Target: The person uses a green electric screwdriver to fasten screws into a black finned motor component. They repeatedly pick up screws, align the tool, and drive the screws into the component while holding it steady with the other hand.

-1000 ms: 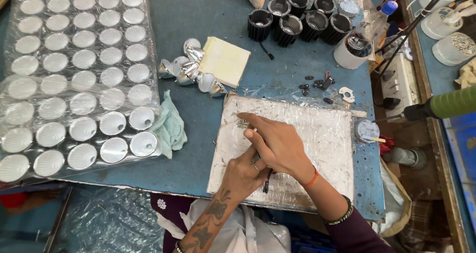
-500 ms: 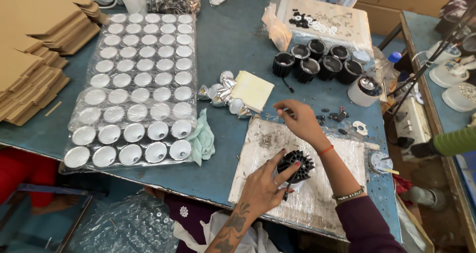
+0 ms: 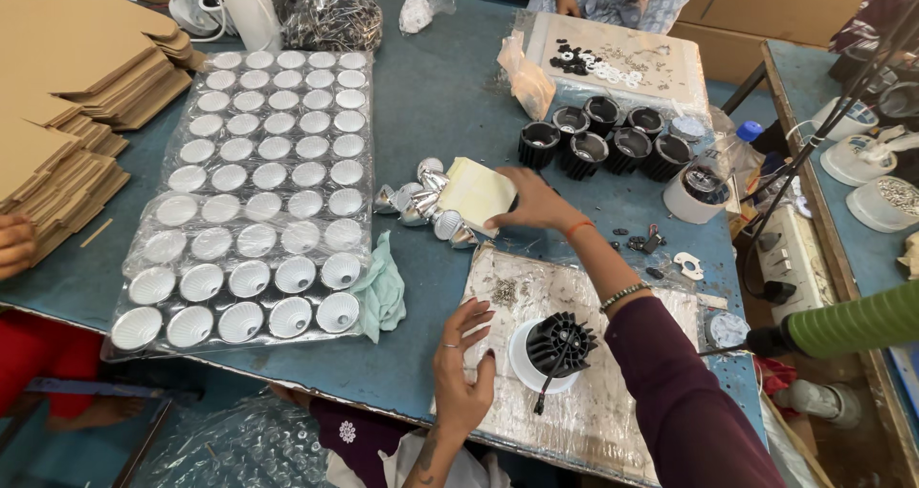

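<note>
My right hand (image 3: 534, 201) reaches away from me, fingertips on the right edge of a pale yellow pad (image 3: 476, 193) that lies over a cluster of shiny silver reflector cups (image 3: 421, 206). Whether it grips the pad is unclear. My left hand (image 3: 464, 364) rests open, fingers spread, on the scuffed white work board (image 3: 622, 421). Just right of it a black finned heat sink (image 3: 560, 343) stands on a white round cup (image 3: 525, 366), a thin wire trailing from it.
A plastic tray of white reflector cups (image 3: 258, 201) fills the left of the blue table. Several black heat sinks (image 3: 603, 144) stand at the back right beside a white tub (image 3: 699, 193). Flat cardboard stacks (image 3: 67, 96) lie far left. Other people's arms show: green sleeve (image 3: 852, 321), hand (image 3: 14, 244).
My right hand has left the work board and reached up to the yellow pad. My left hand has let go of the black heat sink and now lies open beside it.
</note>
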